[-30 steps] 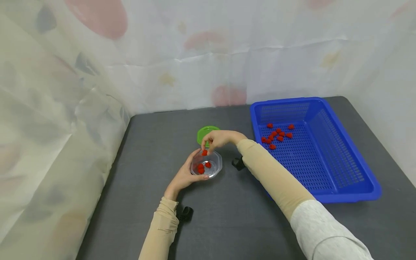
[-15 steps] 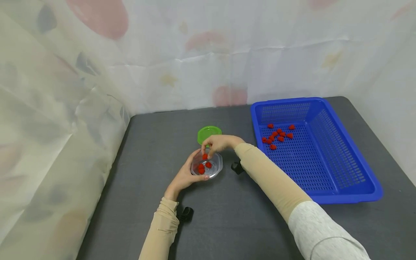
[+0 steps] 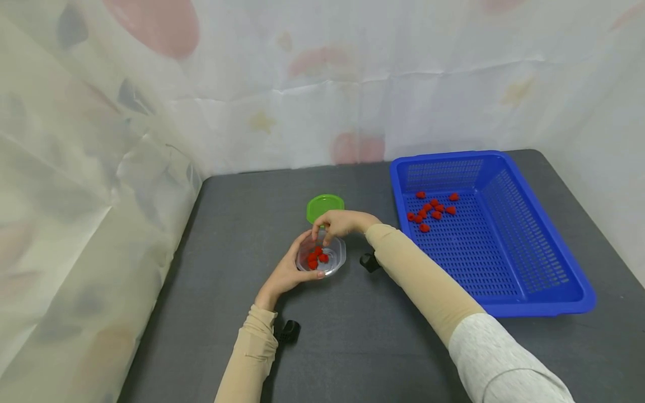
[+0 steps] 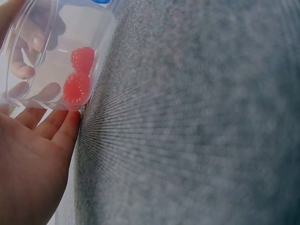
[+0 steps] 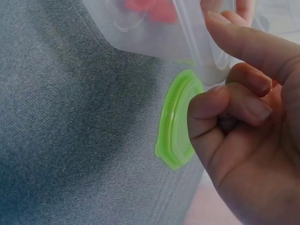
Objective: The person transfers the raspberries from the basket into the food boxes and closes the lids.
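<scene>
My left hand (image 3: 288, 274) grips a clear plastic container (image 3: 336, 258), fingers along its left side and thumb at the near rim. Several raspberries (image 3: 313, 259) lie together on its bottom; two of these raspberries (image 4: 77, 86) show through the wall in the left wrist view. Over the far rim is my right hand (image 3: 349, 221), thumb and index finger spread apart with no berry between them. Its other fingers bend loosely in the right wrist view, close to the rim. Just beyond the container a green lid (image 3: 321, 205) lies flat on the table, partly covered by the right hand.
A large blue basket (image 3: 496, 263) stands on the right of the grey table (image 3: 232, 240), with several more raspberries (image 3: 436, 215) in its far left part. Patterned sheeting (image 3: 242, 67) hangs behind and to the left.
The right hand has lowered slightly toward the container and let go of a raspberry, which now lies with the others. The left hand keeps its hold in the same place.
</scene>
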`<state>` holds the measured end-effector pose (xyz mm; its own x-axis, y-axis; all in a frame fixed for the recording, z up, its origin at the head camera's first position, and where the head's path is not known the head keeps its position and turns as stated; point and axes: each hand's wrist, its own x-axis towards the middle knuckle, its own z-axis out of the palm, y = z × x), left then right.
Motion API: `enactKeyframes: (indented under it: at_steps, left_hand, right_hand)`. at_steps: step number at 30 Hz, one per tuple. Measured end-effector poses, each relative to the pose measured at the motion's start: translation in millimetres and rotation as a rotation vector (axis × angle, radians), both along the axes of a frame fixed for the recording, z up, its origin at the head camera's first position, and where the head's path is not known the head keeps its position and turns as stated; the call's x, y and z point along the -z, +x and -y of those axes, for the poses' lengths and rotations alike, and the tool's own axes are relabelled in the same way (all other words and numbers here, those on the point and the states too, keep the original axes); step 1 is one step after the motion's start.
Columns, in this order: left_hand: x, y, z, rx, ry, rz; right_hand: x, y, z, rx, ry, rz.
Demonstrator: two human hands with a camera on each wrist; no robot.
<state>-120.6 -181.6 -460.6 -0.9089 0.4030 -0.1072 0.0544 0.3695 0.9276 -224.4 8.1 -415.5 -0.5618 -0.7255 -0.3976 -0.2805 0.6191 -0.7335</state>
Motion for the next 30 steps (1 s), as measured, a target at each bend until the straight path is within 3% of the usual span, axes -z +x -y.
enactKeyframes:
  at_steps: [11, 19, 30]
  left_hand:
    - [-0.7, 0.1, -0.3, 0.007, -0.010, 0.004]
    - [0.2, 0.5, -1.2, 0.012, 0.002, 0.010]
    - [2.3, -0.7, -0.2, 0.023, 0.020, 0.001]
  right_hand:
    - [-3.0, 2.1, -1.1, 0.011, 0.018, 0.007]
    - [-10.9, 4.1, -3.0, -0.036, 0.059, -0.026]
    - [-36.6, 4.9, -11.1, -0.087, 0.039, -0.114]
